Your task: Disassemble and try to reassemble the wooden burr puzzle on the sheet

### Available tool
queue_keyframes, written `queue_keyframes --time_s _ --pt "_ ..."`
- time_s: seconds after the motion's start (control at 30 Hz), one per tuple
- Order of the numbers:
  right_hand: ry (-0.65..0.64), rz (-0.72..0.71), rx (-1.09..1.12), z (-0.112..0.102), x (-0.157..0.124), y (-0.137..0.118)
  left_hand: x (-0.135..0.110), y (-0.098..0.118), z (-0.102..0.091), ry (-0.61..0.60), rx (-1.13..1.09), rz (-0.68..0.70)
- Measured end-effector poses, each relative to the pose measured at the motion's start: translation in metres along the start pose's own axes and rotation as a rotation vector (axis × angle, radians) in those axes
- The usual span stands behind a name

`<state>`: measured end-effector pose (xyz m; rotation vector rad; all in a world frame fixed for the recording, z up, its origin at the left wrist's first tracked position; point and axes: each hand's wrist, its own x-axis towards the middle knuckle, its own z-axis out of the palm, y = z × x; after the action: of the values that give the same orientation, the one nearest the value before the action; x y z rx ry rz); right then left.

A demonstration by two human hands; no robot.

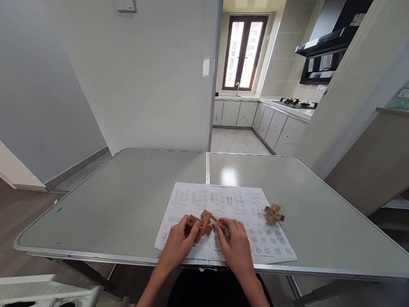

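Observation:
My left hand (178, 241) and my right hand (236, 246) both grip a small wooden interlocking puzzle (203, 223) made of crossed notched bars, held just above a printed instruction sheet (228, 208). The left fingers pinch its left end, the right fingers close on its right end. A second, assembled wooden puzzle cross (274, 213) lies on the sheet's right edge, apart from both hands.
The sheet lies near the front edge of a grey folding table (114, 203) with a seam down its middle. A small teal dot (58, 209) marks the table's left edge. A white wall stands behind, with a kitchen doorway beyond.

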<state>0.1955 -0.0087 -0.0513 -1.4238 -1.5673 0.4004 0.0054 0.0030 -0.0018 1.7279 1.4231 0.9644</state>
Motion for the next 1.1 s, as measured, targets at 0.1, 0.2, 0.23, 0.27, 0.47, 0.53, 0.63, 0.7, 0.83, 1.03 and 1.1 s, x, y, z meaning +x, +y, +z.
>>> queue_keyframes --time_s 0.1,0.2,0.23,0.27,0.47,0.53,0.63,0.7,0.83,1.03,1.1 --pt "-0.011 0.009 0.022 -0.001 0.001 -0.002 0.001 0.000 0.000 -0.046 -0.026 0.016" --pt "-0.005 0.007 0.086 -0.005 0.002 -0.005 0.001 0.000 -0.001 -0.081 -0.060 0.046" --pt "-0.001 0.003 0.107 -0.007 0.001 -0.006 0.001 -0.001 -0.001 -0.082 -0.067 0.054" --pt "-0.002 -0.007 0.122 -0.008 0.001 -0.008 0.001 -0.002 -0.001 -0.080 -0.071 0.057" --pt "-0.149 -0.173 0.116 -0.015 -0.003 -0.019 0.001 -0.003 -0.002 -0.100 -0.066 0.059" --pt "-0.188 -0.211 0.106 -0.016 -0.003 -0.020 0.000 -0.002 -0.003 -0.123 -0.083 0.060" --pt "-0.226 -0.222 0.107 -0.016 -0.002 -0.022 -0.001 0.002 -0.005 -0.157 -0.092 0.061" --pt "-0.238 -0.214 0.113 -0.016 -0.002 -0.023 -0.001 0.006 -0.006 -0.185 -0.088 0.069" --pt "-0.220 -0.222 0.135 -0.016 -0.003 -0.024 -0.002 0.011 -0.006 -0.224 -0.078 0.101" --pt "-0.195 -0.222 0.152 -0.013 -0.004 -0.026 -0.001 0.009 -0.005 -0.208 -0.037 0.090" --pt "-0.195 -0.220 0.160 -0.013 -0.004 -0.027 -0.001 0.007 -0.005 -0.209 -0.036 0.093"
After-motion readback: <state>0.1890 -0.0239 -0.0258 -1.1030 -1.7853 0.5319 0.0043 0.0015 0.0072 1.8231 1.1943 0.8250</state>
